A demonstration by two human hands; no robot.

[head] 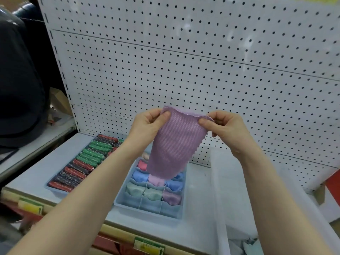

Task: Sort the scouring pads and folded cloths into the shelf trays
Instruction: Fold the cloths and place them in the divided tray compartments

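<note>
Lilac mesh cloth hangs unfolded above the divided tray, pinched at its top corners by left hand and right hand. Folded cloths fill the compartments. Scouring pads lie in the tray to the left.

pad tray left — cloth tray right

Both forearms bare, raised fwd, converging at chest height. Left hand: fingers curled, thumb pressed on top corner of held item, pinch grip. Right hand: same pinch at opposite corner, thumb fwd, wrist bent slightly inward. Hands apart.
</note>
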